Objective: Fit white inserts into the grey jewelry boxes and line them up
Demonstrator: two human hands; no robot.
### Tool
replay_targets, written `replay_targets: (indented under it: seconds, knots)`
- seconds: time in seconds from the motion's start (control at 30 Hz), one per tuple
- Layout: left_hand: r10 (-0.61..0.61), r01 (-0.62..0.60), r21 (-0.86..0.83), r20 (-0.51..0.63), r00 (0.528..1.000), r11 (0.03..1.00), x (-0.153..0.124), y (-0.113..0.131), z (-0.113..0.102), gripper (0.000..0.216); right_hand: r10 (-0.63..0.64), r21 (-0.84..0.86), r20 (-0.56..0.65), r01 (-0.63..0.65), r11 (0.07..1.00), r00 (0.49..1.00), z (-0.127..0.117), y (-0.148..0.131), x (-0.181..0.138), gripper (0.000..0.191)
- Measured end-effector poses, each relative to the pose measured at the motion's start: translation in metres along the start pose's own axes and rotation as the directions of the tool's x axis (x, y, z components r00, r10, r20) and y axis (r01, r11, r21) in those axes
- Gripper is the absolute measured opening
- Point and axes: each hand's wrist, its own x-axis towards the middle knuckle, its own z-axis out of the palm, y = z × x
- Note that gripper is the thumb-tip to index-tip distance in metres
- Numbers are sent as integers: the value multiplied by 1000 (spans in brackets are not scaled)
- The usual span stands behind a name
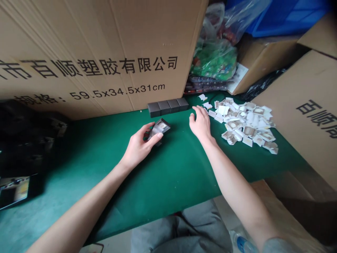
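Observation:
My left hand is wrapped around a small dark grey box, which is tilted and open at the top. A pale insert shows inside the box, and my thumb lies across its near side. My right hand hovers over or rests on the green table, just left of a pile of white folded card inserts. Its fingers are loosely bent with the thumb apart, and nothing shows in them. Between and beyond my hands, several closed dark grey boxes stand in a row.
A large cardboard carton stands behind the green table. Another carton is at the right. Plastic bags lie at the back right, near a blue bin. Black items are stacked at the left.

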Motion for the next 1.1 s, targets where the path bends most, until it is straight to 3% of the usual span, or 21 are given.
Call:
replay_targets:
  seconds: [0.1,0.23,0.4,0.53,0.63,0.77,0.87,1.0,1.1]
  knots:
    - [-13,13,3,4,1000,1000,-1,1,-1,69,107,-157,94,-91,983,990,1,4,-2,50]
    - [-14,14,0,6,1000,1000,-1,0,-1,68,131,-188,112,-108,976,985,-6,-3,-3,49]
    - [-22,22,-34,-8,1000,999,1,-2,-1,67,66,-15,95,-65,998,993,-13,-11,-2,31]
    - [-28,26,-80,-28,999,996,1,-1,-1,68,-33,165,46,25,986,998,-13,-11,-2,29]
    - [-32,28,-109,-34,999,994,1,0,-1,69,-35,179,2,34,983,999,-14,-7,-2,29]
    - [-34,22,-193,-61,998,981,2,-4,0,78,-88,211,109,64,976,990,-15,-6,-4,23]
    - [-14,-5,-264,-70,997,965,3,-8,0,86,-208,339,228,123,933,951,-16,-14,-10,20]
    - [17,-35,-274,-69,997,961,4,-10,1,89,-388,487,373,178,855,843,-21,-32,-19,20]
    - [9,-25,-266,-64,998,964,4,-11,0,89,-395,478,458,154,865,796,-26,-41,-22,24]
